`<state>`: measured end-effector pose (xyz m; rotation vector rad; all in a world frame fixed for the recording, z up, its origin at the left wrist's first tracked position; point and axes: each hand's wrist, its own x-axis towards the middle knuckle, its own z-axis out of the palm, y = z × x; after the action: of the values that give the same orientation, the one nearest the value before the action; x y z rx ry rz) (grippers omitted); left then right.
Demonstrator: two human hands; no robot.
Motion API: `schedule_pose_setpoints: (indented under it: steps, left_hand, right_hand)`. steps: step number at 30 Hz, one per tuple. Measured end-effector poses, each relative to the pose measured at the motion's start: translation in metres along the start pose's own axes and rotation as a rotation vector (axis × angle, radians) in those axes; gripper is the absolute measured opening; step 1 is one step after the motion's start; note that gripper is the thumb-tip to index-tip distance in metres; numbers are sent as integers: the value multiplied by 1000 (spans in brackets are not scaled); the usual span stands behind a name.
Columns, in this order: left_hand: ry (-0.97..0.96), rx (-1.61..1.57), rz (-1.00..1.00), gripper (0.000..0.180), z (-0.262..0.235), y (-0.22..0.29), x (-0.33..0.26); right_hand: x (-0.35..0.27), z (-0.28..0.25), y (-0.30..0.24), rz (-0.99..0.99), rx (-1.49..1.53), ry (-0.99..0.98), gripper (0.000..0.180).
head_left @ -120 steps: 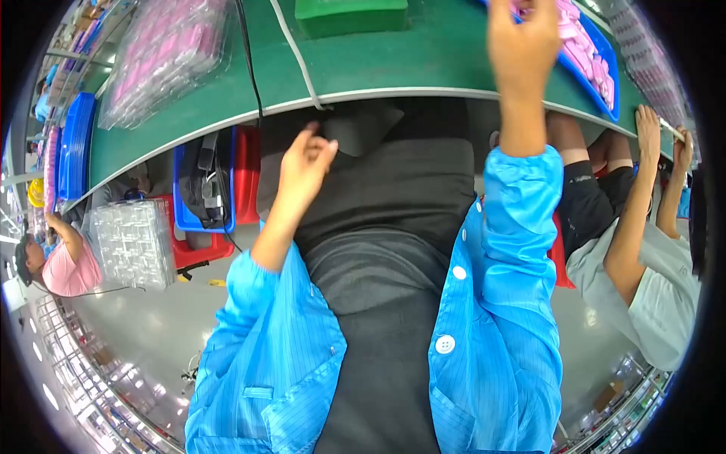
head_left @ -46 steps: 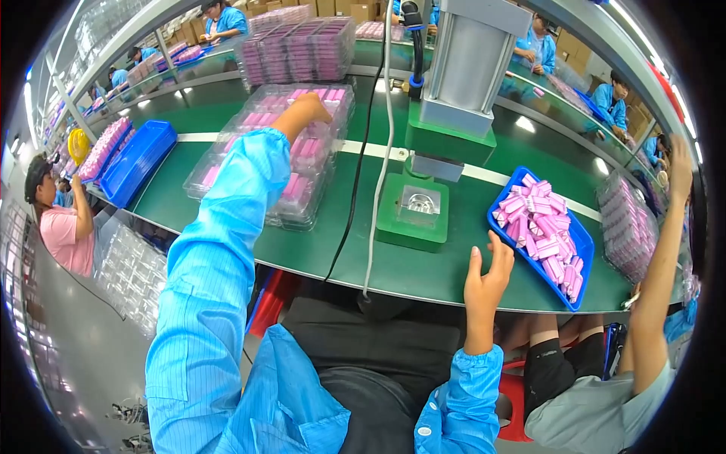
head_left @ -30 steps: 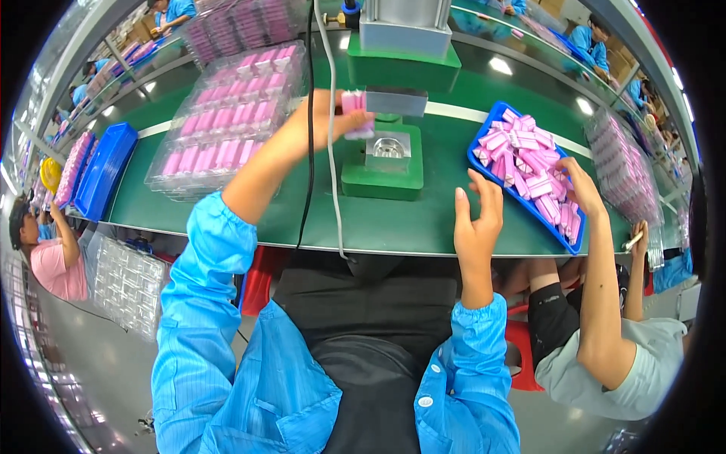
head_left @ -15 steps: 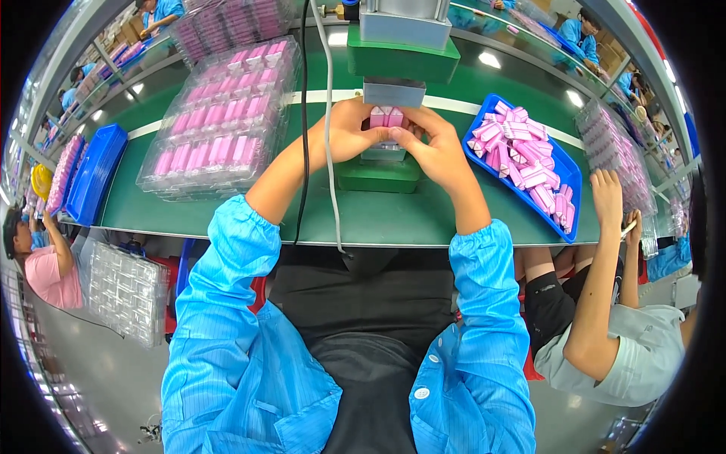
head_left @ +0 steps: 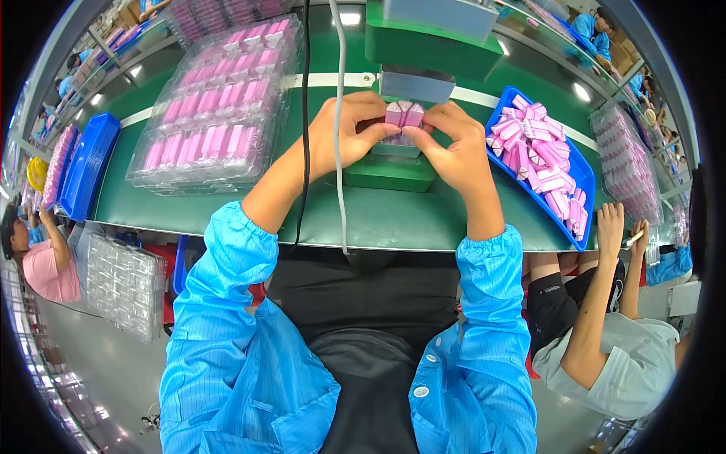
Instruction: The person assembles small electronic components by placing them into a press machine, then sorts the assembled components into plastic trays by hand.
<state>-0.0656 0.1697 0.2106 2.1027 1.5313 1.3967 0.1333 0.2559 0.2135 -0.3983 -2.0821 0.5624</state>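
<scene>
Two small pink-and-white wrapped blocks (head_left: pixel 404 113) stand side by side in the metal jaw area of a bench press. My left hand (head_left: pixel 352 132) pinches them from the left, thumb and fingertips at their near side. From the right my right hand (head_left: pixel 456 142) grips the same pair, its thumb tip close to the left one. Just above and behind the blocks is the press's grey metal head (head_left: pixel 417 83), under a green plate (head_left: pixel 431 49). Below them sits a green base (head_left: pixel 389 175). The lower part of the blocks is partly hidden by my thumbs.
Stacked clear trays (head_left: pixel 204 144) of pink blocks stand left; a blue bin (head_left: pixel 578 234) of loose ones lies right. A black cable (head_left: pixel 305 151) and a grey cable (head_left: pixel 339 166) hang before my left arm. A co-worker's hand (head_left: pixel 609 227) is at the right.
The view has shifted slightly, so the press and blocks appear further right. My right hand's fingers have drawn back from behind the blocks to their right side; both hands stay on the pair.
</scene>
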Motion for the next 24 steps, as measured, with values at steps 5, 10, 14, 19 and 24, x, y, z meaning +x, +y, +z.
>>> schedule_pose_setpoints:
  steps: [5, 10, 14, 19, 24]
  left_hand:
    - [-52, -40, -110, 20, 0, 8, -2]
    - [-39, 14, -100, 20, 0, 6, -3]
    - [-65, -1, -161, 20, 0, 8, -2]
    - [-31, -76, -127, 24, 5, -6, -6]
    - [-32, -149, -132, 25, 7, -8, -6]
  right_hand:
    - [-5, 2, 9, 45, 44, -54, 19]
    - [-6, 3, 9, 82, 46, -81, 18]
    - [-8, 3, 7, 128, 92, -87, 20]
    - [-9, 11, 7, 162, 228, -40, 22]
    - [-9, 7, 10, 158, 179, -75, 22]
